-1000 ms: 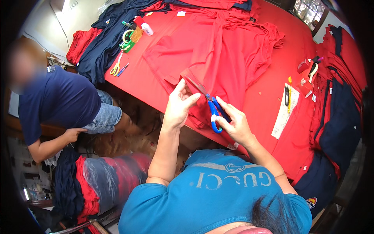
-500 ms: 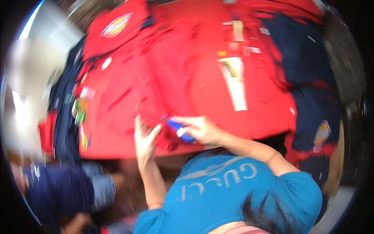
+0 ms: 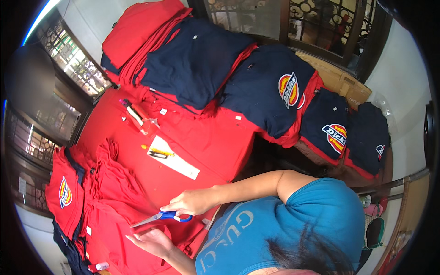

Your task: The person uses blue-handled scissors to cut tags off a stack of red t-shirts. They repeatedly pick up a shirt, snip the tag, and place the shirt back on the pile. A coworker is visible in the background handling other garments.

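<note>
My right hand [image 3: 190, 201] is closed around the blue handles of a pair of scissors [image 3: 151, 219], whose metal blades point left over red garment cloth [image 3: 112, 220]. Just below the blades, my left hand [image 3: 151, 242] lies palm up with its fingers stretched out. Nothing shows in it. The red cloth is spread and rumpled beneath both hands, in front of my body at the table's near side.
A white strip [image 3: 183, 167] with a small yellow-and-black tool [image 3: 161, 152] lies on the red tabletop [image 3: 220, 146]. Stacks of navy and red garments [image 3: 192, 59] line the far side and right. Another folded red pile [image 3: 64, 183] sits at the left.
The view has swung round, bringing the garment stacks and windows into sight. My right hand still holds the scissors, and my left palm is now turned upward.
</note>
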Demonstrator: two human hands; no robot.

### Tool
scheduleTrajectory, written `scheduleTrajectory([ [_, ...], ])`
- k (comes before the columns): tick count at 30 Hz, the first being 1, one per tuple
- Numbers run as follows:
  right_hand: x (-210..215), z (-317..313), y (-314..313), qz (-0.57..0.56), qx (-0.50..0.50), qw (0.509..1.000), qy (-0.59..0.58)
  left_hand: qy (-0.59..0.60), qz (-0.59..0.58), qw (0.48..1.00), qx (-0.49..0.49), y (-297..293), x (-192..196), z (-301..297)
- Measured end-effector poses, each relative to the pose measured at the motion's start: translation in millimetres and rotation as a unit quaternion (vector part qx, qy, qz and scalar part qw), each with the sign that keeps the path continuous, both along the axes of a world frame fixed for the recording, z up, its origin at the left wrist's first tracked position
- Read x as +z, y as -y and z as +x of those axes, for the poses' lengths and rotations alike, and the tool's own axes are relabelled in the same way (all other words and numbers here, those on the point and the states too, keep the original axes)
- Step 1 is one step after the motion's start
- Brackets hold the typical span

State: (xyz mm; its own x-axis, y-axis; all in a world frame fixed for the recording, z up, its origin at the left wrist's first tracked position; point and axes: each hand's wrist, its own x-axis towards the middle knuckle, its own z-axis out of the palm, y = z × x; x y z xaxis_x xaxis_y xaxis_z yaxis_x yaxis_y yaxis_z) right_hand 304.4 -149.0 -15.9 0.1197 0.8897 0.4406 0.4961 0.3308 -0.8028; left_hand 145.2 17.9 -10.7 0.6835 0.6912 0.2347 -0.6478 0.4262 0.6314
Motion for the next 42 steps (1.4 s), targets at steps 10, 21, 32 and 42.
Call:
scheduleTrajectory([
  [10, -2.9, 30.3, 23.4, 0.088, -0.007, 0.991, 0.105, -0.154, 0.085, 0.923, 0.343, 19.3, -6.3, 24.3],
  [21, -7.4, 40.0, 20.0, 0.071, 0.109, 0.979, 0.155, -0.145, 0.051, 0.925, 0.348, 58.5, -16.3, -11.4],
  [32, -14.7, 18.8, -9.0, 0.009, 0.081, 0.979, 0.186, 0.016, -0.096, 0.946, 0.308, 58.9, -26.5, -28.0],
  [42, -7.7, -3.9, -45.9, 0.041, 0.105, 0.973, 0.201, -0.1, -0.057, 0.929, 0.353, 57.2, -4.2, -45.6],
])
